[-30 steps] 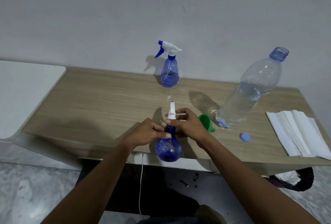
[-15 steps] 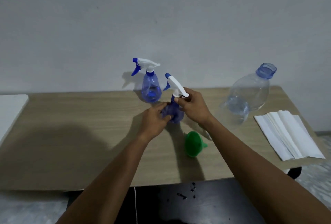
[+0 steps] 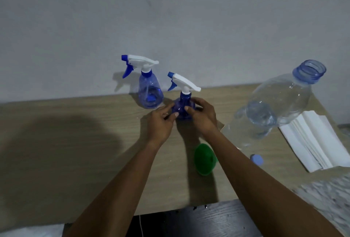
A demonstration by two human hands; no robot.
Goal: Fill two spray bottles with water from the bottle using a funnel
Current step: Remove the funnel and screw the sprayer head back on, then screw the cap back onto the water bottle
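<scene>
Both hands are closed round one item. The left hand [image 3: 161, 123] and right hand [image 3: 203, 117] cup the round body of the near spray bottle [image 3: 182, 106] from either side, fingers curled narrowly against it, apparently to steady it upright on the table [image 3: 75, 142]. It stands just beside the far spray bottle [image 3: 149, 90] at the wall, which suggests the pair are being grouped. Both carry their trigger heads; the fill levels cannot be read. The water bottle [image 3: 278, 104] stands uncapped to the right, partly full, its cap [image 3: 256, 159] lying nearby. The funnel [image 3: 205, 159] lies on its side under the right forearm, within reach. Paper towels [image 3: 314, 142] sit at the far right, probably for spills.
</scene>
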